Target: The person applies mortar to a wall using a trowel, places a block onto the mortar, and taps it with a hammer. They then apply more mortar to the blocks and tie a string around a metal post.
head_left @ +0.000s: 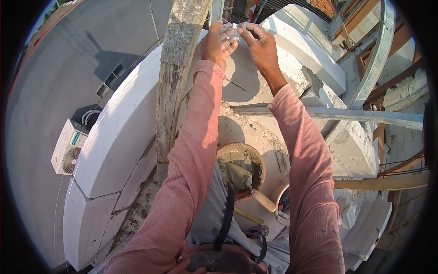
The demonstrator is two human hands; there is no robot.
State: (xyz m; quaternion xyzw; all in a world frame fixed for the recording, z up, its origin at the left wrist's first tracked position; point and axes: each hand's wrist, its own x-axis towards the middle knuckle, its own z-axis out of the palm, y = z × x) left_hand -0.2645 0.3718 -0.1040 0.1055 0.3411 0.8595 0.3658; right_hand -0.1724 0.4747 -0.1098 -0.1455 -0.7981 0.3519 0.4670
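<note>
At the top of the head view, my two hands are close together at a looped white string [229,27]. My left hand [215,45] has its palm partly turned up and its fingers curled, with the string's loops between thumb and fingers. A pinch of my right hand's [263,49] thumb and forefinger holds the same string on the right side. Just left of my left hand stands a weathered wooden post [179,45]. Below my forearms, a trowel [239,175] with a wooden handle rests in a bucket of wet mortar [228,150].
Curved white blocks [123,132] run along the left, above grey ground with an air conditioner unit [69,146]. More white blocks [308,50] lie at upper right. A metal bar [365,115] crosses the right side. A second bucket [279,194] stands beside the mortar.
</note>
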